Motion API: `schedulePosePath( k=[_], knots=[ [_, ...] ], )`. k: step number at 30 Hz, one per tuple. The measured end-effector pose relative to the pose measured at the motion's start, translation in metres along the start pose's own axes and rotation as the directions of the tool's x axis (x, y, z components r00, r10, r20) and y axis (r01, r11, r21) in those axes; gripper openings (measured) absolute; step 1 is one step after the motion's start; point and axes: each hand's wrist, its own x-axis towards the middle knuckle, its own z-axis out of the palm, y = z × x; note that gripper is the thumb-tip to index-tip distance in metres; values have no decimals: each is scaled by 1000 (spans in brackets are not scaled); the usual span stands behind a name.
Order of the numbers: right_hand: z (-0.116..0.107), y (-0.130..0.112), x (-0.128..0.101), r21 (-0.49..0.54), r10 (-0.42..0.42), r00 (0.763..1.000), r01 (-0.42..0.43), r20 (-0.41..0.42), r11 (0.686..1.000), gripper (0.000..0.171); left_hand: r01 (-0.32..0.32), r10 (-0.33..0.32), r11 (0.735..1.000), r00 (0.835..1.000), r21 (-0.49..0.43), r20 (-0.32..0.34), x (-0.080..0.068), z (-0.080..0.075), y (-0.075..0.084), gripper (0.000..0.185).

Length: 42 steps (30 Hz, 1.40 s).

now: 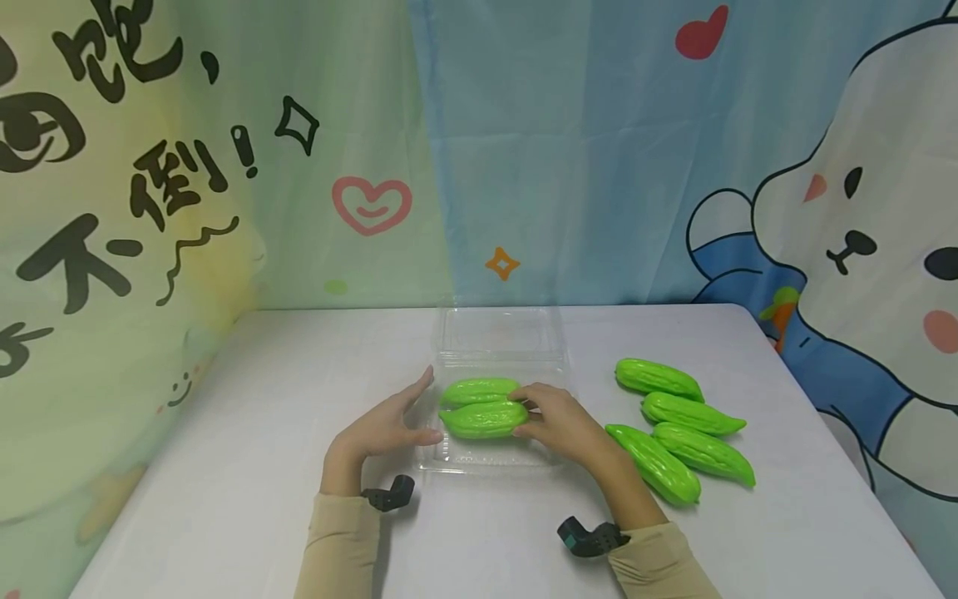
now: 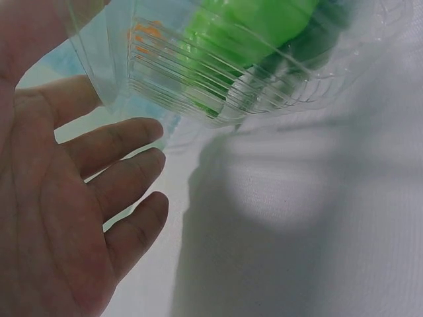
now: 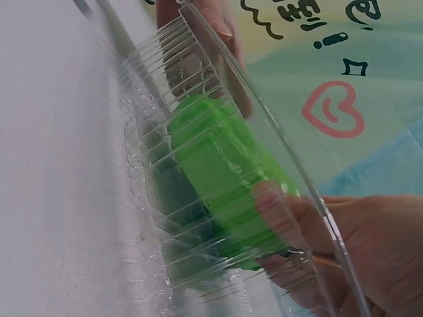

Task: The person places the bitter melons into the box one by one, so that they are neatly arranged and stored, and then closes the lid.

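Observation:
Two bright green bitter melons lie side by side in a clear plastic clamshell box [image 1: 449, 456], its lid folded back. My right hand [image 1: 555, 423] reaches into the box and grips the right end of the nearer bitter melon [image 1: 479, 420]. The farther bitter melon [image 1: 475, 391] lies just behind it. In the right wrist view, the right thumb [image 3: 271, 201] presses on the green melon [image 3: 215, 158], seen through the ribbed wall. My left hand [image 1: 385, 420] stays at the box's left edge, thumb and fingers spread. The left wrist view shows its fingers [image 2: 125, 142] relaxed beside the box wall [image 2: 172, 79].
On the right of the white table [image 1: 247, 433], several more bitter melons lie close together, among them one at the back [image 1: 659, 378] and one at the front [image 1: 654, 466] near my right forearm. The clear lid [image 1: 501, 333] reaches the table's back edge, before a printed curtain [image 1: 509, 150].

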Motion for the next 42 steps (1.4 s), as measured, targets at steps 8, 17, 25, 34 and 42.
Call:
schedulePosePath(
  k=[8, 17, 25, 34, 42],
  knots=[
    [-1, 1, 0, -16, -33, 999, 33, -9, 999, 44, 2, -2, 1000, 1000, 3, 2, 1, 0, -1, 106],
    [1, 0, 0, -28, -5, 1000, 5, -15, 1000, 45, 2, -2, 1000, 1000, 3, -2, 1, 0, -1, 106],
    [3, -3, 1, -104, 29, 999, -33, -33, 994, 47, 10, -10, 1000, 1000, 0, -1, 0, 0, 1, 106],
    [5, -7, 2, -140, 51, 998, -55, -31, 989, 50, 20, -20, 1000, 1000, 10, -11, -1, 0, 3, 103],
    [6, -8, 2, -161, 78, 996, -83, -38, 983, 50, 10, -10, 1000, 1000, 14, -10, 1, 1, 1, 103]
  ],
)
